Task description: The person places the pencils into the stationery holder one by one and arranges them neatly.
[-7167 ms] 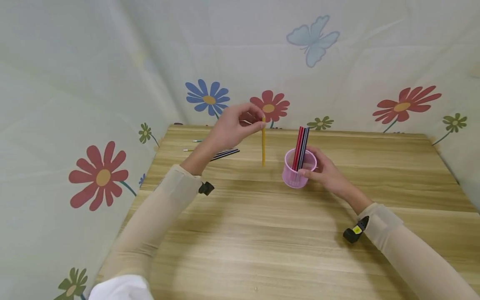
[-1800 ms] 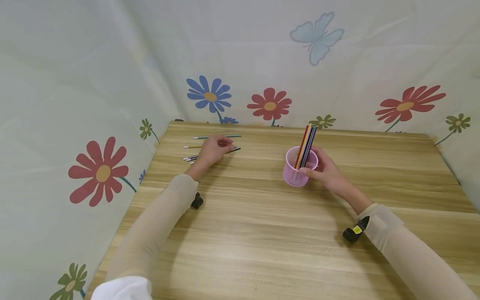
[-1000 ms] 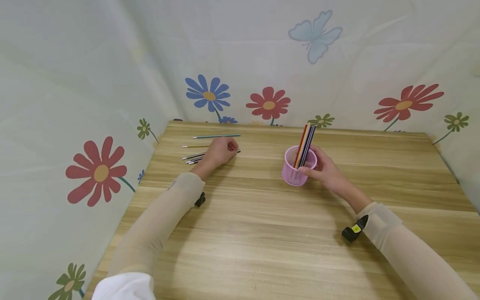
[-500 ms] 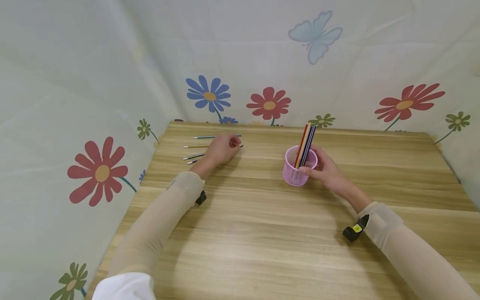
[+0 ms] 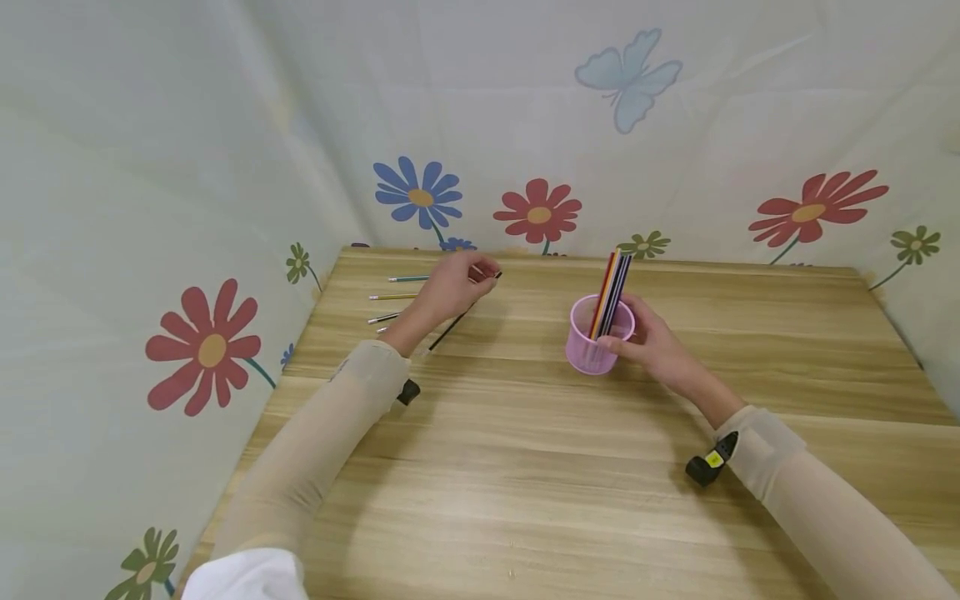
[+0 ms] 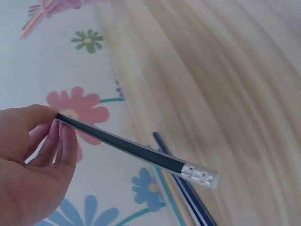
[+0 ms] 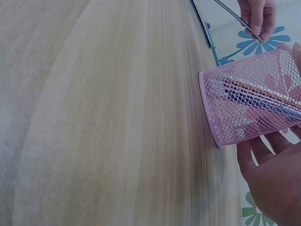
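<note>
My left hand (image 5: 453, 287) pinches a dark striped pencil (image 6: 122, 145) near one end, with thumb and fingertips. The pencil slants down from the fingers, its silver ferrule and pale eraser at the lower end in the left wrist view. My right hand (image 5: 663, 350) grips the side of a pink mesh pencil cup (image 7: 244, 84), which stands on the table. Red, yellow and dark pencils (image 5: 611, 292) lean together inside the cup, rising above its rim. Under and beside my left forearm lie a green pencil (image 5: 408, 278), a yellow pencil (image 5: 393, 297) and dark pencils (image 5: 384, 317), partly hidden by the hand.
The wooden table (image 5: 525, 467) reaches back to a pale cloth (image 5: 480, 100) printed with flowers and a butterfly. The same cloth hangs along the left side. A small black camera (image 5: 705, 468) sits on my right wrist.
A yellow pencil my left hand held earlier stands in the cup. That hand then went to the loose pencils and has lifted a dark one, tilting it. The right hand keeps its grip.
</note>
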{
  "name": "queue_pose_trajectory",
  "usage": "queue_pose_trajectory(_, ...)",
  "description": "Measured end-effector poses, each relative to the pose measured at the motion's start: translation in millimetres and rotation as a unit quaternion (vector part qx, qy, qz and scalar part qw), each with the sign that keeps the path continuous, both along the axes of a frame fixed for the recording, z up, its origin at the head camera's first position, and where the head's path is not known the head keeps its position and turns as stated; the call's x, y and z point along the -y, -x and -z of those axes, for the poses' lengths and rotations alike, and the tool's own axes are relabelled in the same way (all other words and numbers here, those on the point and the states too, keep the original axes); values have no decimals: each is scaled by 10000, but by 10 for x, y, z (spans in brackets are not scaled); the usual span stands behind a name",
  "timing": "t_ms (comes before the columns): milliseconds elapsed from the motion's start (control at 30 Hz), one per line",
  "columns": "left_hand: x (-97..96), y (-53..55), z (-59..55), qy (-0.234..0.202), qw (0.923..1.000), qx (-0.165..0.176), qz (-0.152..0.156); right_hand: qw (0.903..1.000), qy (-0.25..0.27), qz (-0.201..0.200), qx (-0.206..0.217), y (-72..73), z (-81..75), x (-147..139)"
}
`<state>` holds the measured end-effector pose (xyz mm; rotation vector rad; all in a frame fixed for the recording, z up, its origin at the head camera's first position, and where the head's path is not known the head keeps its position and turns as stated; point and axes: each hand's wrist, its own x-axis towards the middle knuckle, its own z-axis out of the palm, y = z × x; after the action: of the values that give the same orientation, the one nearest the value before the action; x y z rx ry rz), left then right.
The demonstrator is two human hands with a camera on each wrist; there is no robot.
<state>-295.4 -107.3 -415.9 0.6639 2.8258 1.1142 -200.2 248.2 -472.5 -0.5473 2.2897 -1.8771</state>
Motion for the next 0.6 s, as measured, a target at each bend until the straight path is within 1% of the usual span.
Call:
queue_pose_trajectory(133, -64, -70, -102, -129, 9999, 53, 9, 10000, -42, -16, -11, 3, 6, -6)
queue_pose_trajectory(233, -112, -120, -173, -272, 9995, 163, 50, 10000, -49, -24, -13, 8, 12, -14)
queue_pose_trajectory(367, -156, -163, -248, -482, 9984, 266, 114, 10000, 7, -21, -27, 19, 25, -15)
queue_pose_trajectory(500, -185, -199, -321, -655, 9973, 262, 189, 10000, 42, 7, -36, 24, 37, -10)
queue_pose_trajectory(600, -213, -242, -387, -693, 9972, 169, 240, 10000, 44, 17, -57, 25, 47, -8)
